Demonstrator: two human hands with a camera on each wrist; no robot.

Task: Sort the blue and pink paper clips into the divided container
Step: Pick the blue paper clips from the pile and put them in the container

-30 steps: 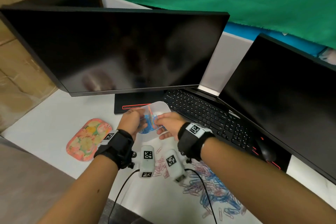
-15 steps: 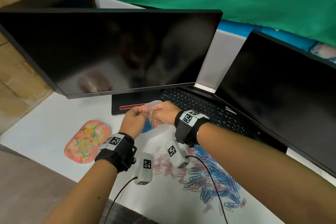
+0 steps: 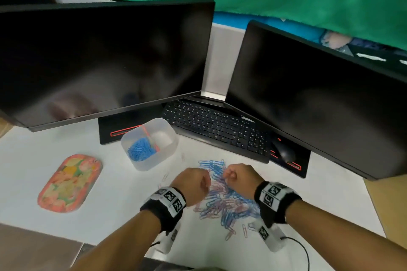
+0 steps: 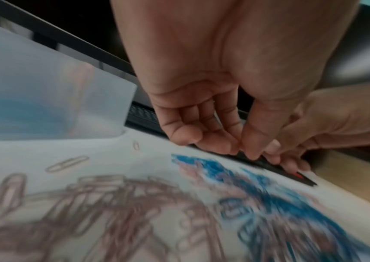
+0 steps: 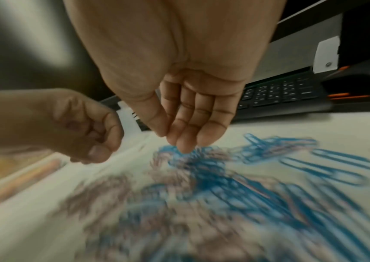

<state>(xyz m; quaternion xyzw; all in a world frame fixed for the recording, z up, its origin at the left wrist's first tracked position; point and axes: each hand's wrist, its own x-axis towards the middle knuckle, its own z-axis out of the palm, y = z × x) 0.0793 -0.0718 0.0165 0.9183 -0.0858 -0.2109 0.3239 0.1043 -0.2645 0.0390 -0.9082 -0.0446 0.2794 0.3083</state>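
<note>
A translucent divided container [image 3: 163, 156] stands on the white desk, with blue paper clips [image 3: 141, 149] in its left compartment; in the left wrist view the container [image 4: 45, 85] appears at the left. A mixed pile of blue and pink clips [image 3: 224, 202] lies nearer to me. My left hand [image 3: 193, 182] hovers at the pile's left edge, its fingers curled with the thumb against the fingertips [image 4: 231, 148]; nothing shows between them. My right hand [image 3: 233, 177] reaches down at the pile's far end, and its nearly straight fingertips [image 5: 183, 147] touch blue clips [image 5: 201, 159].
Two dark monitors stand behind, with a black keyboard [image 3: 215, 130] and a mouse [image 3: 285, 152] under them. A flowered oval tray [image 3: 68, 182] lies at the left. Single clips [image 3: 182, 157] lie scattered between container and pile. The desk's front edge runs just below my wrists.
Both hands held the container up near the monitor base before. Now it stands on the desk and both hands have drawn back to the clip pile.
</note>
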